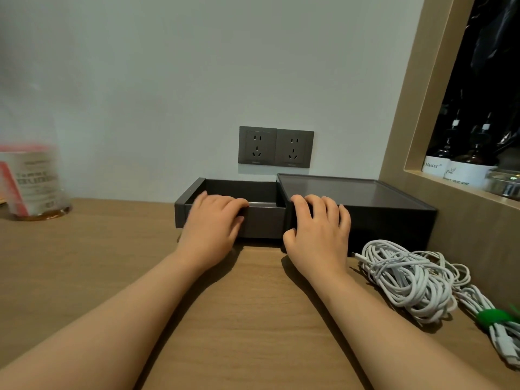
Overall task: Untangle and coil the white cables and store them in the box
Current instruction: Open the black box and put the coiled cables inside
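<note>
My left hand (213, 218) curls over the near wall of the drawer (261, 223), which stands out leftward from the grey box (380, 209). My right hand (318, 229) clasps the box's corner. I judge this the opening step. The white cables (405, 280) lie tangled just right of my right hand, so next I must let go and gather them.

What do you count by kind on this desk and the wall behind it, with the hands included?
Dark box: 1
White cable bundles: 2
Wall sockets: 2
Jar: 1
Hands: 2
Total: 8
</note>
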`<state>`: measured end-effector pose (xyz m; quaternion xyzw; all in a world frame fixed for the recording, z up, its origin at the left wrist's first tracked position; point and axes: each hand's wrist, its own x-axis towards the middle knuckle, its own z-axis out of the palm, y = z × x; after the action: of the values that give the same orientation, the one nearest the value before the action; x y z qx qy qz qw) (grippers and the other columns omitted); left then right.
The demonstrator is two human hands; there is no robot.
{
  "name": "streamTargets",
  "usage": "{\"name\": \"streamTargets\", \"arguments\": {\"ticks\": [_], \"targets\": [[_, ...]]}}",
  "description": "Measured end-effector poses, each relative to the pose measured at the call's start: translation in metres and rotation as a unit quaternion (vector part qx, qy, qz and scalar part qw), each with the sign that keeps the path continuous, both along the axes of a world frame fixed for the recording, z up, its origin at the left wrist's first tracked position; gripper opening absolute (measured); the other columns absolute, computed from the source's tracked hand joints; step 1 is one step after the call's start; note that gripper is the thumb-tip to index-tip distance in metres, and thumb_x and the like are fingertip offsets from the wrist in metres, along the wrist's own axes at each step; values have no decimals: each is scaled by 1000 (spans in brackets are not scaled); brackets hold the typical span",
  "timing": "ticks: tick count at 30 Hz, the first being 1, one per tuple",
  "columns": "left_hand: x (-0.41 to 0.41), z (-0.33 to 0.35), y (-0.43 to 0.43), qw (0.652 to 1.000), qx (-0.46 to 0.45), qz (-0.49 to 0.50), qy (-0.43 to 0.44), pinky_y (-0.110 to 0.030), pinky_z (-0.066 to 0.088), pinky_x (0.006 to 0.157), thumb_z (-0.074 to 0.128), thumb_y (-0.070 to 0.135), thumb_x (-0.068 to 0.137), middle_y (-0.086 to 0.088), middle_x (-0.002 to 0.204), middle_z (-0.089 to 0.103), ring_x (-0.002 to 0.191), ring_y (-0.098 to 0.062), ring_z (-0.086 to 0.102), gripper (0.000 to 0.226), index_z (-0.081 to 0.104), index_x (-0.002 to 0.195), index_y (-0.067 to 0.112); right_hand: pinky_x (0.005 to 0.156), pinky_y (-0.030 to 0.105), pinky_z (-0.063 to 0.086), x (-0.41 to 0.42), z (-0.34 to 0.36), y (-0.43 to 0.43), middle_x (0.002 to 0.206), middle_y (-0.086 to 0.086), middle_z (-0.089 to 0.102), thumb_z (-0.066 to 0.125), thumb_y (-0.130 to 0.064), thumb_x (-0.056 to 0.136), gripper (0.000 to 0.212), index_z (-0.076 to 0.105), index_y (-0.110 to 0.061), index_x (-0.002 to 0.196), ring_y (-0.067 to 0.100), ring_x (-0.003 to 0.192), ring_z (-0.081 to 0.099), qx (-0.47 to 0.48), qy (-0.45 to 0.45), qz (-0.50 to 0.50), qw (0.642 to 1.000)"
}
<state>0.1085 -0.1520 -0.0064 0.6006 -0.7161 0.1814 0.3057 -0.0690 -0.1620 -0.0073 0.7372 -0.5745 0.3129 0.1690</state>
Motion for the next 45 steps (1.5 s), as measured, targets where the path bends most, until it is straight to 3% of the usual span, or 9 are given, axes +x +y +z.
{"name": "streamTargets", "arguments": {"ticks": [5, 11, 15, 18, 30, 34, 39, 41, 45], "targets": [[-10, -13, 2, 999, -43, -23, -24, -43, 21, 110, 69, 13, 81, -9, 124, 60, 122, -30, 51, 48, 56, 127, 11, 115, 43, 10, -10, 2, 9, 153, 4, 24, 50, -25, 90, 63, 22, -26, 147, 25, 143, 12, 28, 22, 21, 999], [-55, -15, 28, 994, -15, -110, -11, -31, 30, 106, 64, 23, 86, 3, 126, 58, 124, -18, 49, 52, 48, 135, 20, 97, 54, 40, -39, -4, 40, 114, 12, 64, 79, -18, 63, 44, 67, -16, 105, 35, 113, 57, -65, 45, -21, 997], [-87, -17, 46, 991, 38, -122, 45, -27, 32, 107, 55, 32, 92, 10, 133, 51, 127, -9, 41, 56, 33, 143, 28, 110, 56, 16, -70, 5, 66, 140, 9, 44, 63, -29, 82, 42, 56, -23, 123, 33, 135, 31, 27, 41, -161, 986], [-103, -17, 57, 985, 63, -141, 73, -27, 40, 100, 53, 30, 94, 8, 126, 55, 120, -10, 46, 50, 35, 141, 29, 112, 54, 9, -84, 8, 77, 152, 2, 25, 48, -37, 90, 46, 40, -31, 135, 30, 140, 15, 97, -19, -209, 973], [-110, -10, 69, 929, 200, -139, 280, -7, 41, 66, 48, 29, 97, 17, 92, 53, 83, 1, 52, 28, 51, 124, 23, 77, 41, 53, -99, 5, 85, 114, 1, 55, 60, -19, 86, 36, 52, -28, 120, 20, 95, 55, 197, -287, -75, 934], [-114, -4, 75, 859, 274, -188, 390, -13, 45, 72, 45, 44, 95, 14, 105, 57, 93, -2, 57, 43, 42, 132, 22, 53, 19, 41, -85, 5, 84, 94, -7, 54, 59, -10, 87, 32, 57, -22, 117, 3, 75, 51, 201, -447, 28, 871], [-109, 2, 72, 618, 325, -234, 676, -39, 53, 91, 56, 41, 90, -9, 128, 57, 106, -25, 63, 65, 23, 145, 29, 51, 18, 45, -56, 10, 88, 93, -3, 61, 63, -10, 86, 29, 59, -21, 112, 6, 75, 60, 171, -604, 99, 772], [-100, 2, 71, 580, 323, -231, 712, -41, 55, 85, 62, 41, 84, -12, 120, 64, 100, -27, 67, 69, 31, 143, 22, 50, 18, 47, -43, 13, 93, 93, -1, 63, 64, -11, 86, 26, 59, -21, 109, 9, 76, 63, 184, -649, 124, 727], [-81, 6, 71, 543, 306, -207, 754, -39, 57, 75, 59, 34, 89, -15, 97, 73, 92, -28, 70, 38, 61, 116, 8, 56, 18, 49, -30, 18, 100, 89, -3, 67, 61, -25, 89, 15, 62, -20, 104, 6, 78, 64, 242, -612, 164, 735]]}}
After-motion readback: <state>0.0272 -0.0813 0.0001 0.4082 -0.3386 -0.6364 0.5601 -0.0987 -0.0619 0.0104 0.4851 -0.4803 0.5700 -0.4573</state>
